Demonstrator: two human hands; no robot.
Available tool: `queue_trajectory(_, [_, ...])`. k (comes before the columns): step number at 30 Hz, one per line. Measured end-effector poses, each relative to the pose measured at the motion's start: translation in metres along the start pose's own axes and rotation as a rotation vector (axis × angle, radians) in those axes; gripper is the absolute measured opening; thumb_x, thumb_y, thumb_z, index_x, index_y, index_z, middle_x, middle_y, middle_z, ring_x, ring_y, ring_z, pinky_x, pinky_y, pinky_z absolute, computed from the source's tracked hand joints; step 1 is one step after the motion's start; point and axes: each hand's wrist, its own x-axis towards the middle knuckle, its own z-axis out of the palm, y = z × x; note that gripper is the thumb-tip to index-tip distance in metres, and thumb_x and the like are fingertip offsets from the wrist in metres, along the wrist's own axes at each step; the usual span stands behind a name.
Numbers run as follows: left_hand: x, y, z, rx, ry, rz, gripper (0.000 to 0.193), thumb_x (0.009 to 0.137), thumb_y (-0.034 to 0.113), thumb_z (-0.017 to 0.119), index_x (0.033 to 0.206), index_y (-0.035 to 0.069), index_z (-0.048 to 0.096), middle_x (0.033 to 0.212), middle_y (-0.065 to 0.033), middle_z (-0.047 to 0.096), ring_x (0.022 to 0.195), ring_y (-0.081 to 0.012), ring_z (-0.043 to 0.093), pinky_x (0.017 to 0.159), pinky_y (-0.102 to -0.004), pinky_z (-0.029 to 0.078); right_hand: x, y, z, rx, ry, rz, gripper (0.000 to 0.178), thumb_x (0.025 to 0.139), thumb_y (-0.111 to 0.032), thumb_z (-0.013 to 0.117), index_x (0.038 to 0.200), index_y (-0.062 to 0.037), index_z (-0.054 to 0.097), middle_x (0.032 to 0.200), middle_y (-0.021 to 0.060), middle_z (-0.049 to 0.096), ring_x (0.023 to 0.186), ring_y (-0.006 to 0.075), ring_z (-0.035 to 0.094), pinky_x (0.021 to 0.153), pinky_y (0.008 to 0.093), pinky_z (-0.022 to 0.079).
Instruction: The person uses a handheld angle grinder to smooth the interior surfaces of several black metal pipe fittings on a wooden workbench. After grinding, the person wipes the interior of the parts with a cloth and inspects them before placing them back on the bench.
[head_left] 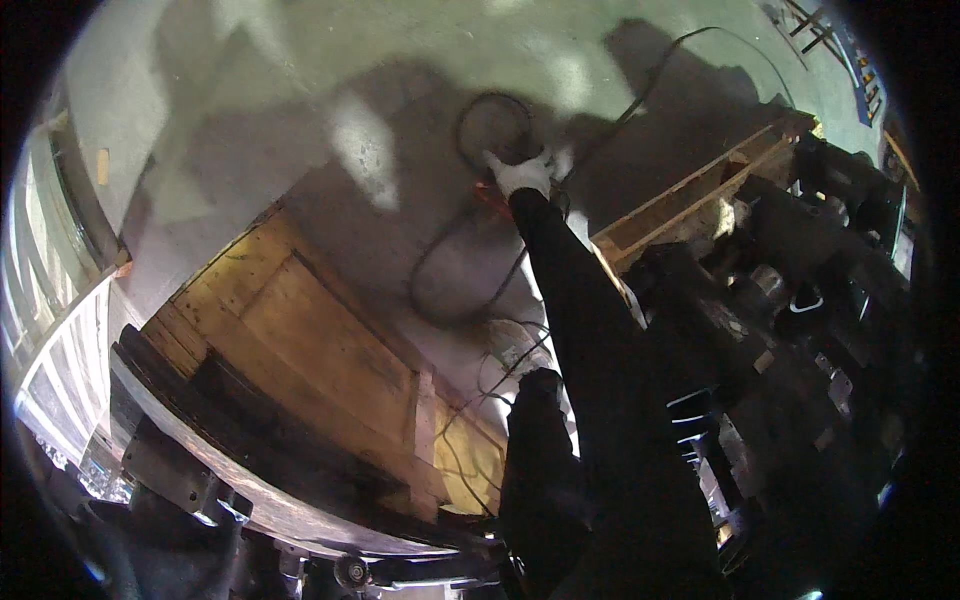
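Head view: right hand (pixel 522 174) in a white glove, arm in a dark sleeve stretched forward, fingers closed around a black cable (pixel 470 135) that loops on the grey floor (pixel 300 60). Left hand not visible. Wooden crate (pixel 300 340) lower left; dark machinery (pixel 800 320) at right.

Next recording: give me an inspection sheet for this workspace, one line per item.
Surface: grey-green concrete floor, patchy light and heavy shadow.
Job's things: black cable looped on the floor, a coil under the gloved hand.
Clutter: wooden crate lower left; wooden pallet frame at right; thin wires near the crate.
Hands: right hand in a white glove, dark sleeve, reaching to the cable coil; grip unclear. Left hand: nothing seen.
Cables: a second black lead runs toward the top.
Surroundings: dark machinery at right; pale railing at left.
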Motion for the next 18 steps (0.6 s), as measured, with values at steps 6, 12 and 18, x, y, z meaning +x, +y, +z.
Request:
queue_trajectory(6, [0.002, 0.001, -0.003, 0.016, -0.001, 0.002, 0.016, 0.088, 0.027, 0.064, 0.091, 0.011, 0.059, 0.079, -0.0052, 0.062, 0.072, -0.0226, 0.064, 0.067, -0.0396, 0.053, -0.009, -0.014, -0.008, -0.085, -0.042, 0.081, 0.124, 0.071, -0.055, 0.085, 0.156, 0.0047, 0.019, 0.149, 0.0283, 0.045, 0.128, 0.0434, 0.057, 0.106, 0.0452, 0.049])
queue_trajectory(12, [0.003, 0.0, -0.007, 0.018, 0.003, -0.008, 0.017, 0.089, 0.026, 0.064, 0.093, 0.011, 0.059, 0.08, -0.0055, 0.062, 0.073, -0.0227, 0.064, 0.068, -0.0398, 0.053, -0.016, -0.002, -0.034, -0.326, 0.005, -0.256, 0.111, 0.077, -0.06, 0.078, 0.161, -0.0128, 0.022, 0.147, 0.0299, 0.044, 0.135, 0.0443, 0.049, 0.11, 0.0476, 0.046])
queue_trajectory(18, [0.001, 0.002, -0.004, 0.016, 0.002, 0.0, 0.017, 0.089, 0.026, 0.064, 0.095, 0.011, 0.058, 0.08, -0.0058, 0.062, 0.073, -0.0228, 0.064, 0.068, -0.0399, 0.054, -0.002, -0.01, -0.046, -0.575, -0.061, -0.402, 0.098, 0.08, -0.069, 0.069, 0.157, -0.0185, 0.038, 0.15, 0.0225, 0.046, 0.14, 0.0406, 0.045, 0.116, 0.0499, 0.037])
